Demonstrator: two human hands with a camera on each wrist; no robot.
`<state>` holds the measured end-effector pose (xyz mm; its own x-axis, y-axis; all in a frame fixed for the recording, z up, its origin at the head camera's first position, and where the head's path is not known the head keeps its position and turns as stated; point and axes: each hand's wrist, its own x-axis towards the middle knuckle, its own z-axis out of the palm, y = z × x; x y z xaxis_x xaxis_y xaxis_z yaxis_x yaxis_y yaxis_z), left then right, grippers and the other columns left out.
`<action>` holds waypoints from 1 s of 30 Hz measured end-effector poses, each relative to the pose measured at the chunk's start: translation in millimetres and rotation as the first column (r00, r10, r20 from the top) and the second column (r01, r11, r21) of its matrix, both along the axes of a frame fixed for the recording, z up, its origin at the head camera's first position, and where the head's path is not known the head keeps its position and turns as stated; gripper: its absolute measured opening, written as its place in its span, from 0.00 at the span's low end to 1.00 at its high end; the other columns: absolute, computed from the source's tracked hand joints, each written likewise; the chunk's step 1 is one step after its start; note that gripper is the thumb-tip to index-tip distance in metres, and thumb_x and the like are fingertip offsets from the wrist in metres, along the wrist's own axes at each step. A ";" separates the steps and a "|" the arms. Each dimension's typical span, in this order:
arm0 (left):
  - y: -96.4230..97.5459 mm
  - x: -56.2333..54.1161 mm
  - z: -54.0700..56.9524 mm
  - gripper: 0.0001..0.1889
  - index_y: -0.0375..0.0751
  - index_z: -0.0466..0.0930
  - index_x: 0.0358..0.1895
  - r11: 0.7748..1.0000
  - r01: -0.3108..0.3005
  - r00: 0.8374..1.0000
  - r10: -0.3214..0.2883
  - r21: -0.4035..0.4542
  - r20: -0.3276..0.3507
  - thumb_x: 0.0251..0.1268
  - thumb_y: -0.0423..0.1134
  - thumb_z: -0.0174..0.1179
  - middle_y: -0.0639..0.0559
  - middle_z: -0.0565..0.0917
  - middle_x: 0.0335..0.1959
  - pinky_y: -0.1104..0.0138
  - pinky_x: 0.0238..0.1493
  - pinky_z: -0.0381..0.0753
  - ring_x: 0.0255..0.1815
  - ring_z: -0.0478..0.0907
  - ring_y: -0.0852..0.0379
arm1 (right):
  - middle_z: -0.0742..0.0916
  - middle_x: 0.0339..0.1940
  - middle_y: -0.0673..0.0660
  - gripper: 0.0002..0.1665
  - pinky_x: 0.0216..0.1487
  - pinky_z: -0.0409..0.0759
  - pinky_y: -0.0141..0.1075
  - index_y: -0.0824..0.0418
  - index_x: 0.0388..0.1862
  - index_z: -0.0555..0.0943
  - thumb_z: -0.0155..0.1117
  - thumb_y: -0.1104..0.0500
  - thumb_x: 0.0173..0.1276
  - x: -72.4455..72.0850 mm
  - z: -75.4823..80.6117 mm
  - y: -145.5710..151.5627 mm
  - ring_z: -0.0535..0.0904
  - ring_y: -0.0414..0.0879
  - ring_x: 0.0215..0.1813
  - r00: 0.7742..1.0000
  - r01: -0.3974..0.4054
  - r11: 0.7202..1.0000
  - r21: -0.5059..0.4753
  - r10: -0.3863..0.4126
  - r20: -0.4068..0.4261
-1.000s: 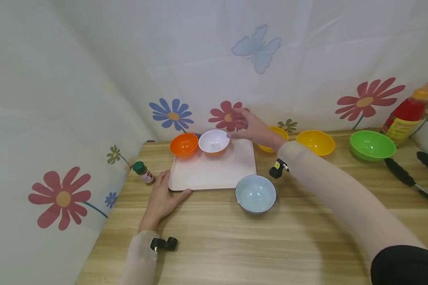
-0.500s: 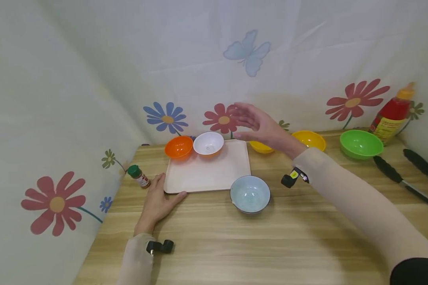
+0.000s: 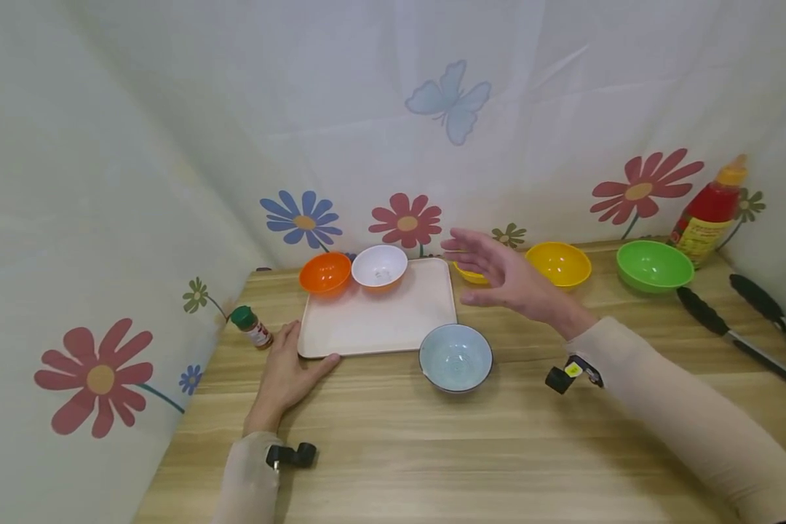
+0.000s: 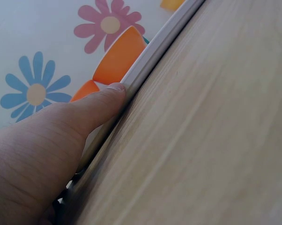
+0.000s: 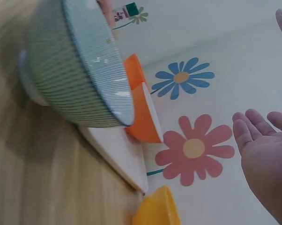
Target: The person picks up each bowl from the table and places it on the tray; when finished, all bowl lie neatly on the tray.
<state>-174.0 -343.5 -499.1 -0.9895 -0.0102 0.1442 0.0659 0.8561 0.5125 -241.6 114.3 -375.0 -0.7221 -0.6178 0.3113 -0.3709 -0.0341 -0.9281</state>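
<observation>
My left hand [image 3: 284, 380] rests at the near left corner of a white rectangular tray [image 3: 393, 320], thumb along its front edge, fingers by its left side. In the left wrist view the thumb [image 4: 101, 101] lies against the tray's rim. On the tray's back left stand an orange bowl [image 3: 325, 275] and, beside it, a bowl with a white inside and orange outside [image 3: 380, 267]. My right hand [image 3: 514, 284] hovers in the air with nothing in it, fingers extended and thumb apart, partly covering a yellow bowl [image 3: 469, 274]. A pale blue bowl [image 3: 455, 358] stands at the tray's front right corner.
Another yellow bowl [image 3: 559, 265] and a green bowl [image 3: 655, 267] stand along the back right. Behind the green one is a red sauce bottle [image 3: 706, 218]; tongs [image 3: 740, 338] lie at the right edge. A green-capped spice jar [image 3: 252, 327] stands left of the tray.
My right hand has drawn away from the white-lined bowl, moving right and toward me. My left hand stays at the tray corner, and the bowls keep their places.
</observation>
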 end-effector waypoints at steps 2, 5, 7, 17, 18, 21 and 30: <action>-0.6 0.1 -0.1 0.60 0.32 0.58 0.88 1.000 0.000 1.000 0.000 -0.004 -0.001 0.69 0.72 0.71 0.32 0.63 0.84 0.35 0.86 0.62 0.83 0.64 0.31 | 0.69 0.89 0.60 0.59 0.87 0.67 0.41 0.57 0.93 0.56 0.80 0.65 0.71 5.7 -8.4 2.8 0.65 0.60 0.88 1.000 -0.024 1.000 -0.012 0.024 0.003; -0.9 0.4 -0.8 0.60 0.32 0.58 0.88 1.000 -0.003 1.000 0.003 -0.003 -0.002 0.69 0.72 0.71 0.33 0.63 0.84 0.35 0.86 0.62 0.83 0.64 0.31 | 0.69 0.89 0.61 0.60 0.87 0.66 0.39 0.61 0.92 0.56 0.80 0.68 0.69 13.5 -21.4 6.4 0.63 0.62 0.89 0.998 -0.061 0.998 -0.025 0.061 -0.002; -0.6 0.7 -1.0 0.61 0.32 0.58 0.88 1.000 -0.004 1.000 0.004 -0.001 -0.001 0.68 0.72 0.71 0.33 0.63 0.84 0.36 0.86 0.62 0.83 0.65 0.32 | 0.69 0.89 0.62 0.61 0.87 0.66 0.38 0.64 0.92 0.56 0.82 0.68 0.68 17.5 -30.6 8.3 0.63 0.64 0.89 0.996 -0.084 0.996 -0.028 0.084 -0.009; -0.5 0.5 -3.1 0.62 0.33 0.56 0.89 1.000 -0.012 1.000 0.013 -0.008 0.019 0.68 0.73 0.71 0.32 0.61 0.86 0.36 0.86 0.61 0.85 0.63 0.31 | 0.66 0.91 0.63 0.63 0.87 0.64 0.36 0.67 0.91 0.54 0.83 0.66 0.66 35.3 -76.2 12.7 0.60 0.67 0.90 0.984 -0.150 0.989 -0.007 0.150 0.100; -0.5 0.3 -3.3 0.62 0.33 0.56 0.89 1.000 -0.012 1.000 0.012 -0.007 0.019 0.68 0.73 0.71 0.32 0.60 0.86 0.36 0.86 0.61 0.85 0.62 0.31 | 0.65 0.91 0.62 0.64 0.87 0.64 0.34 0.66 0.92 0.54 0.84 0.65 0.66 37.5 -79.3 12.9 0.59 0.65 0.90 0.982 -0.145 0.989 -0.003 0.144 0.120; -0.4 -0.8 -3.8 0.62 0.33 0.56 0.89 1.000 -0.011 1.000 0.011 -0.001 0.021 0.67 0.73 0.71 0.33 0.61 0.86 0.36 0.87 0.61 0.85 0.62 0.32 | 0.66 0.91 0.61 0.67 0.84 0.65 0.29 0.63 0.93 0.53 0.86 0.62 0.65 43.2 -85.9 13.5 0.60 0.61 0.91 0.980 -0.128 0.992 0.015 0.124 0.157; -0.4 -1.0 -1.9 0.62 0.32 0.56 0.89 1.000 -0.012 1.000 0.012 -0.008 0.017 0.67 0.74 0.71 0.32 0.59 0.87 0.35 0.86 0.61 0.86 0.61 0.31 | 0.67 0.89 0.63 0.70 0.83 0.66 0.28 0.59 0.92 0.55 0.91 0.59 0.60 47.0 -102.6 11.4 0.63 0.62 0.87 0.976 -0.145 0.989 0.030 0.138 0.167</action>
<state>-175.0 -344.0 -501.0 -0.9917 -0.0207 0.1270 0.0470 0.8610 0.5065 -194.6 125.7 -477.6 -0.6655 -0.7273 0.1677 -0.2077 -0.0354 -0.9776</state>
